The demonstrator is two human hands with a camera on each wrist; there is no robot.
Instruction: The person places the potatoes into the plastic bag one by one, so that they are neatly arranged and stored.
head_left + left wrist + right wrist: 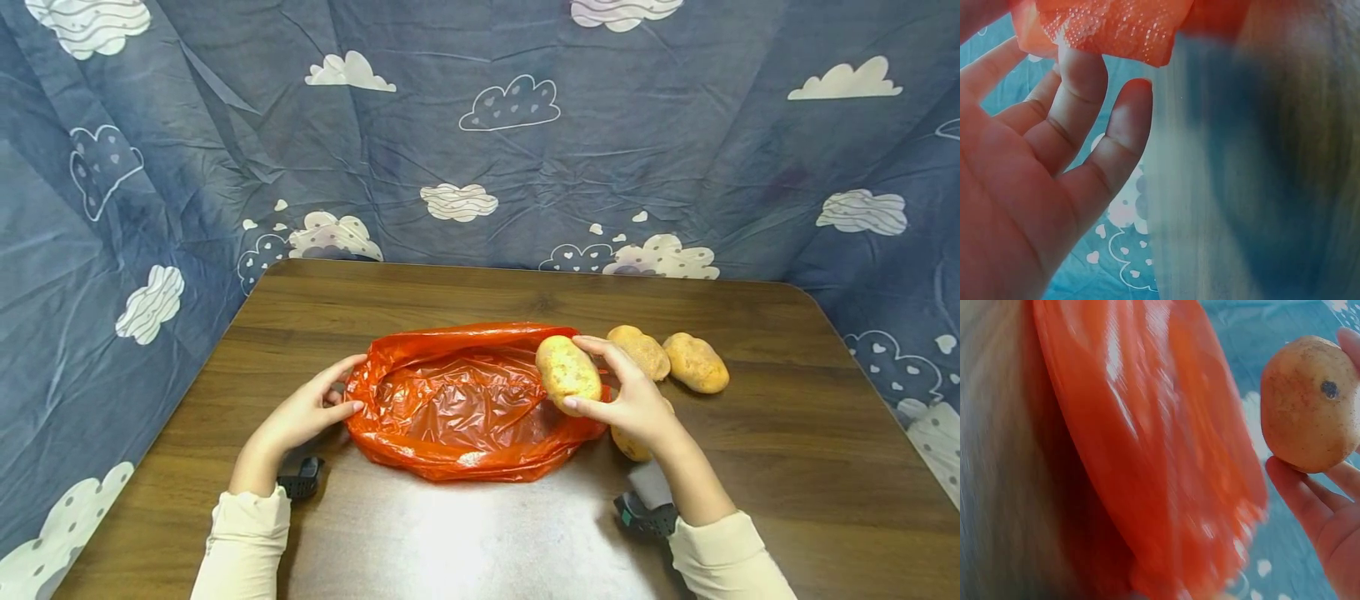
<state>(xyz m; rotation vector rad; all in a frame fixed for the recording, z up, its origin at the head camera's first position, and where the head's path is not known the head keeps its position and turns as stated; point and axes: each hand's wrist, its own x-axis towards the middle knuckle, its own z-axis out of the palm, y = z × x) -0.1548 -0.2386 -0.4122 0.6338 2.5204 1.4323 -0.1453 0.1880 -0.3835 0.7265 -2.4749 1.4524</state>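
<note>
A red plastic bag lies on the table with its wide mouth facing up and its rim folded outward. My left hand holds the bag's left end, thumb and fingertips at the rim. In the left wrist view, one fingertip goes behind the bag's edge, while the little finger stands off it. Over the right end of the opening, a yellow-brown potato is pinched between the thumb and fingers of my right hand. A dark spot marks this potato in the right wrist view.
Two potatoes, one nearer the bag and one farther right, lie side by side on the brown wooden table. Another potato is partly hidden beneath my right hand. A blue cloud-patterned cloth hangs behind the table.
</note>
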